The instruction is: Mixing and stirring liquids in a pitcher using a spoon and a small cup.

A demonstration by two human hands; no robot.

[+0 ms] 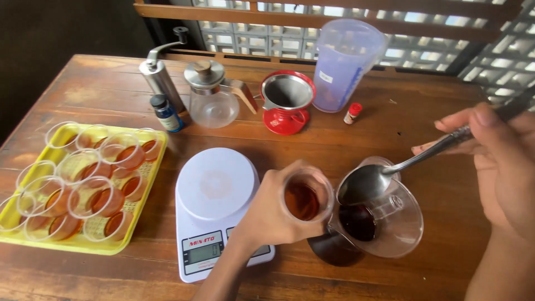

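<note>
Near the front edge of the wooden table [390, 128], the left hand [273, 214] has its grip wrapped snugly around a small clear plastic cup [305, 200] that holds a little reddish-brown liquid, and keeps it tilted toward the camera just beside a glass server [384, 226] with dark liquid at its bottom. The right hand [501, 161] pinches the handle of a metal spoon [368, 181] between thumb and fingers, the grip closed on it; the bowl of the spoon hangs over the server's mouth, close to the cup's rim.

To do this well, I judge the spoon should stay level until its bowl is right over the cup, then tip slowly so nothing runs down the outside. The cup is thin, so a gentle hold should keep it from buckling. Holding the cup over the server's mouth would let drips fall back in.

To the left stand a white digital scale [214, 192] and a yellow tray [150, 167] of similar cups. At the back are a hand grinder [159, 72], a small dark bottle [166, 113], a glass carafe [214, 100], a red dripper [287, 106], a plastic jug [343, 64] and a tiny red-capped vial [352, 113].
</note>
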